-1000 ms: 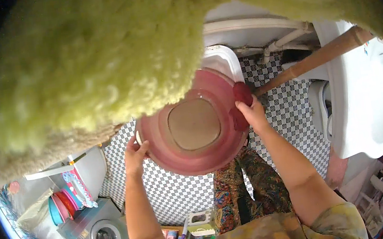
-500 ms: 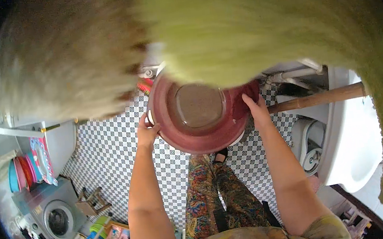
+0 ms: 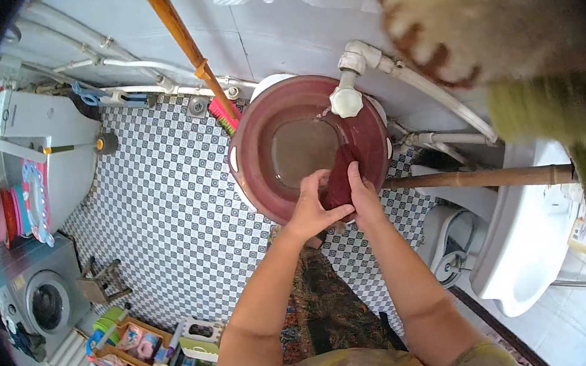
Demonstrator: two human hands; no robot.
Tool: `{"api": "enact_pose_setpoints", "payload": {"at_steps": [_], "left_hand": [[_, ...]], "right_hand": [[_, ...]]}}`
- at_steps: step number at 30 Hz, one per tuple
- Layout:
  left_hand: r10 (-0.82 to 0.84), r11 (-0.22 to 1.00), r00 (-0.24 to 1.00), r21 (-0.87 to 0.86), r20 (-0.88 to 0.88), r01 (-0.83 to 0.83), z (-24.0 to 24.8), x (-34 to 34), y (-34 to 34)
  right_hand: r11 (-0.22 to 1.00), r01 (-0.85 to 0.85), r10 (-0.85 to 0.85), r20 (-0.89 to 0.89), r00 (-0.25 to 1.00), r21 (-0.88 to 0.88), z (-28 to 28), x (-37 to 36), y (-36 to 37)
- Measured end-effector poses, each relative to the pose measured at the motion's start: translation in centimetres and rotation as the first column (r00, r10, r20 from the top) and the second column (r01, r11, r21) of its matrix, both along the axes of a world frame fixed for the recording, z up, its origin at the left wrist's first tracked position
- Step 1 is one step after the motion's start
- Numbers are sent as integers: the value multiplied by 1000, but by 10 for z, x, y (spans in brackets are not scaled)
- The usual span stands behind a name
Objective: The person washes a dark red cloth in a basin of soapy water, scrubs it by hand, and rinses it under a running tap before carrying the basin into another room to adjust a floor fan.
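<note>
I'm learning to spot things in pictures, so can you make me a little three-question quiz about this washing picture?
1. True or false: both hands grip the dark red cloth.
2. What is the cloth held over? A) the white sink B) the round maroon basin C) the washing machine
3. Fill in: the white tap handle sits above the basin's far ____.

Key:
1. True: left hand and right hand both clasp it.
2. B
3. rim

basin maroon | cloth dark red | floor black-white checked | tap handle white
</note>
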State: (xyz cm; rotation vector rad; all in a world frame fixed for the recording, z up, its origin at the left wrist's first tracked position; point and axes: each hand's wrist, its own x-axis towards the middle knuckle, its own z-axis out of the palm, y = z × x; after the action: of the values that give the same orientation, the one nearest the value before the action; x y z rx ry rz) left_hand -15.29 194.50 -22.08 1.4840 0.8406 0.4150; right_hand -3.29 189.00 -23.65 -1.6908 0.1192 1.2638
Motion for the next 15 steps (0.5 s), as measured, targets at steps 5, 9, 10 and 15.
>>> {"api": "enact_pose_setpoints", "payload": {"at_steps": [5, 9, 10, 15], "left_hand": [[1, 944, 1000, -331, 29, 9, -25, -8, -3], [367, 804, 923, -460, -115, -377, -32, -7, 3], [385, 735, 903, -528, -190, -425, -47, -11, 6], [583, 799, 775, 1, -243, -601, -58, -32, 23]], "right_hand": [[923, -300, 375, 390, 841, -240, 8, 2, 13], [884, -366, 467, 549, 693, -290, -7, 13, 13], [880, -369, 474, 551, 687, -298, -12, 19, 10], [950, -298, 307, 450, 839, -92, -3, 24, 20]]}}
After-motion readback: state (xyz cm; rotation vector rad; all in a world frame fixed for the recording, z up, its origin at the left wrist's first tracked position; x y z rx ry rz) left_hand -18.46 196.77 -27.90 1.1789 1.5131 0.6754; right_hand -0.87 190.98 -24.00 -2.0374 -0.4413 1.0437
